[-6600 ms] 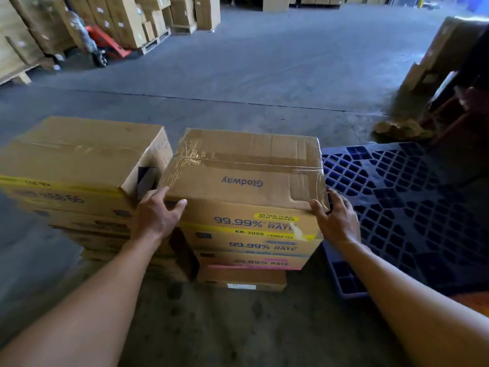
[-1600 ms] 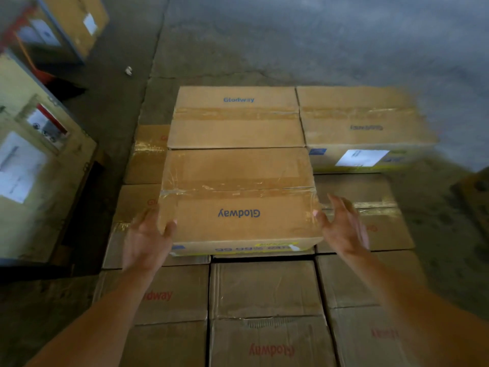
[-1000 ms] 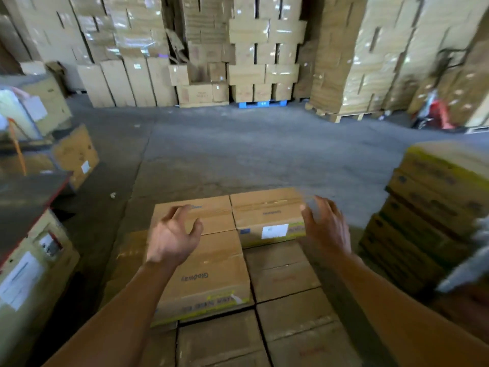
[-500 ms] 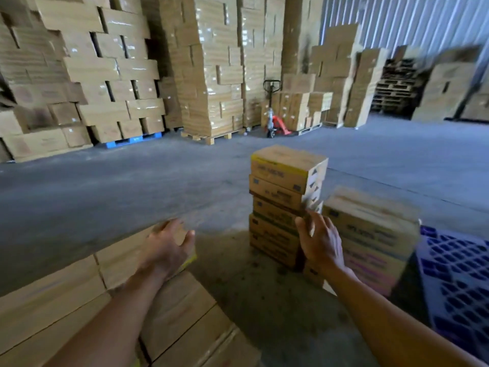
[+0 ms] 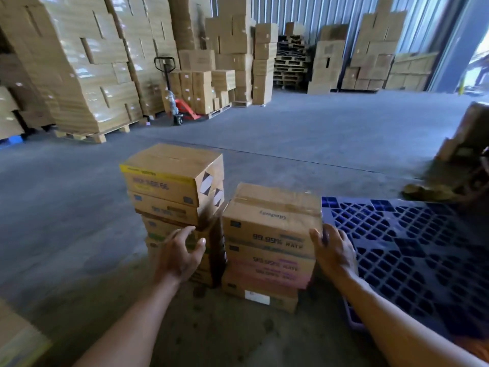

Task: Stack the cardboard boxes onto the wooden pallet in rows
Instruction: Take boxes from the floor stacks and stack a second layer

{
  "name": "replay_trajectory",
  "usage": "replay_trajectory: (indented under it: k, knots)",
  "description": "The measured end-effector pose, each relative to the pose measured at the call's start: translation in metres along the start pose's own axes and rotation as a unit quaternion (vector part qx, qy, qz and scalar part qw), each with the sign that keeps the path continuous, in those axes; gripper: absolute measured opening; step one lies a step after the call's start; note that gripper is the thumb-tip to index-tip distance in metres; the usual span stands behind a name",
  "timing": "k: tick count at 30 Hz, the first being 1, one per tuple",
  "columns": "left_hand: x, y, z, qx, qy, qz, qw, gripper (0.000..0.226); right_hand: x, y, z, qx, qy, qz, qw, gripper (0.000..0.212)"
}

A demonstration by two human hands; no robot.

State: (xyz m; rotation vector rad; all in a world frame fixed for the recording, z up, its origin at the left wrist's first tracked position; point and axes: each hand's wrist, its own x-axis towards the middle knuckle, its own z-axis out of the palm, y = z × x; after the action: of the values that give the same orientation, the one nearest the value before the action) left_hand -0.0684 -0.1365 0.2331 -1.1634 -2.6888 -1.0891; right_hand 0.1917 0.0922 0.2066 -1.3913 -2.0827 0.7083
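Just beside right grip (image 5: 334, 251): top box (image 5: 272, 215)

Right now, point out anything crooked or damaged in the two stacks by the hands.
The left stack looks staggered: its top two boxes sit offset from those below. The right stack's top box has wrinkled tape. Crumpled scrap lies just beyond the blue pallet.

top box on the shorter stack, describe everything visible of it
The top box is brown cardboard, sealed with clear tape, with a logo on its lid and 99.99% RATE on the front. It lies flat on the shorter stack, between the taller stack and the blue pallet. The right hand touches its right end; the left hand is short of it.
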Motion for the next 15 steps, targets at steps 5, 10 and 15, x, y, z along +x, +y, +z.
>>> replay_trajectory:
  k: [5,10,15]
  knots:
    - [0.087,0.008,0.085,-0.018,-0.054,-0.01,0.998,0.055,0.074,0.05,0.019,-0.014,0.021,0.077,0.997,0.06]
    - [0.18,-0.019,0.174,-0.004,-0.098,-0.018,0.995,0.064,0.146,0.092,0.067,-0.022,0.018,0.146,0.989,0.063]
    - [0.269,-0.065,0.26,0.003,-0.147,-0.074,0.986,0.074,0.215,0.134,0.137,-0.052,0.004,0.235,0.97,0.067]
